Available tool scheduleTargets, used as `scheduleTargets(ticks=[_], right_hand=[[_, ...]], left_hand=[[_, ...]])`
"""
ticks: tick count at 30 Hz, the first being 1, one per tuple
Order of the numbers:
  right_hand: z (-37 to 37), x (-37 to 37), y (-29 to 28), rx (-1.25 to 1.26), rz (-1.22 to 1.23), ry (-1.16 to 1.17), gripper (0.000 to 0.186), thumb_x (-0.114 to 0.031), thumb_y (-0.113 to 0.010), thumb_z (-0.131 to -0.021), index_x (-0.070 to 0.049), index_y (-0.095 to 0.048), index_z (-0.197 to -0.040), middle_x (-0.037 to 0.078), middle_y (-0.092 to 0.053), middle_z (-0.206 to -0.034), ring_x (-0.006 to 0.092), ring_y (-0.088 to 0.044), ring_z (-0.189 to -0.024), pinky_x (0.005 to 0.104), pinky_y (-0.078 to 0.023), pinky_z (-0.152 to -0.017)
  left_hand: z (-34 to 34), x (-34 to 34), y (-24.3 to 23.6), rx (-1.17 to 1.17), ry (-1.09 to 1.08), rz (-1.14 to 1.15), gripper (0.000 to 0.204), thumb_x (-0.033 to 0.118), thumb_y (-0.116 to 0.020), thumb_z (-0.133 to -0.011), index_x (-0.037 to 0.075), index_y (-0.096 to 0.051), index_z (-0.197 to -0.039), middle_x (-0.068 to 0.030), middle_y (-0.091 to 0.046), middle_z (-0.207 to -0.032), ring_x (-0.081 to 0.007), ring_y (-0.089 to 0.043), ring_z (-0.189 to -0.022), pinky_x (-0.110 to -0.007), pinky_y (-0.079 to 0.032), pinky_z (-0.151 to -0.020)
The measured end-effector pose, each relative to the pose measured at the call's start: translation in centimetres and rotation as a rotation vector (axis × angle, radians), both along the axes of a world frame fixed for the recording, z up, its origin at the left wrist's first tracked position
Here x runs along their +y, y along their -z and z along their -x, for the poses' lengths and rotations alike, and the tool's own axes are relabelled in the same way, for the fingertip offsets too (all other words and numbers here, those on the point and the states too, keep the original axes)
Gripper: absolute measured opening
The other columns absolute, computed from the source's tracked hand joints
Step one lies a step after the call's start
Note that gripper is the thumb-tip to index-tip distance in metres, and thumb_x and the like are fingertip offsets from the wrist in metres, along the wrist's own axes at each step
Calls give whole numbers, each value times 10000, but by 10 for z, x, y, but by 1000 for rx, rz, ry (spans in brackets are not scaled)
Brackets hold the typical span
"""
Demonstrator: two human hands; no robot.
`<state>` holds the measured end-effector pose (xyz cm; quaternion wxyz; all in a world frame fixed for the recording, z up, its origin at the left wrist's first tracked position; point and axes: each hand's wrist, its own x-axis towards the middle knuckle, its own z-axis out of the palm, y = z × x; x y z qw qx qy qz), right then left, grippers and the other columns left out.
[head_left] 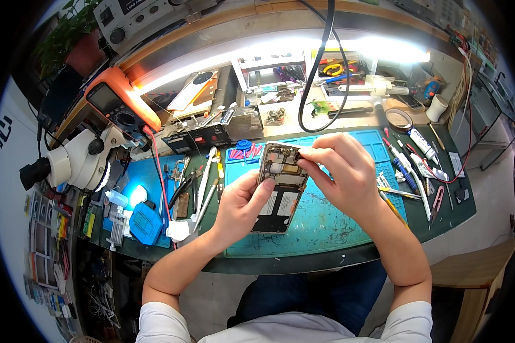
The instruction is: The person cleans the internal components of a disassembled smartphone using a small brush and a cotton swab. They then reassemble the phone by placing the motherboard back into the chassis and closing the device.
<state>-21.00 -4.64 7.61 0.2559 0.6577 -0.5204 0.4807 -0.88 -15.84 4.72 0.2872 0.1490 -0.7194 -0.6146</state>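
Observation:
An opened smartphone (282, 197), its circuit board and black battery exposed, is held tilted above a blue-green work mat (337, 214). My left hand (247, 200) grips it along the left edge, thumb lying over the front. At the phone's upper right corner, the thumb and index finger of my right hand (340, 168) are pinched together. Whatever sits between those fingertips, if anything, is too small to make out. Beyond the phone, a blue round-topped piece (244, 145) and several pink-red small parts (243, 154) rest in the mat's upper left.
An orange multimeter (120, 106) and a white microscope (77, 163) stand at the left. Tweezers (205, 177) and pliers lie left of the mat. Right of it are tubes, pens and pink tweezers (438, 197). A black cable (308, 91) loops down from above. A lit shelf with tools runs behind.

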Motion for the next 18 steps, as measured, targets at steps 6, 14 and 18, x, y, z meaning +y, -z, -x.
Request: scheduleTargets(ticks=[6,14,18], right_hand=[[0,1,0,-144,-43,-26,247,-95,-832,-833,-50,-700,-1036,68,-636,-876,210,-664,-767,336,-553,-651],[-10,4,4,-1006,-507,-422,406,-151,-761,-961,17,-660,-1316,87,-762,-1026,92,-707,-868,256,-579,-763],[-7,4,6,-1109,-556,-519,356,-119,-740,-981,50,-658,-1284,87,-759,-1083,93,-713,-942,243,-578,-788]], left_hand=[[-1,0,0,16,3,-28,290,178,-565,-1100,-38,-648,-1275,10,-683,-996,-21,-535,-855,-199,-450,-724],[-1,2,0,77,-9,-111,280,153,-559,-1099,-44,-643,-1280,-19,-711,-1058,-35,-582,-909,-208,-488,-781],[-5,1,1,59,18,-130,275,147,-555,-1099,-46,-643,-1274,-36,-719,-1070,-48,-610,-934,-217,-512,-808]])
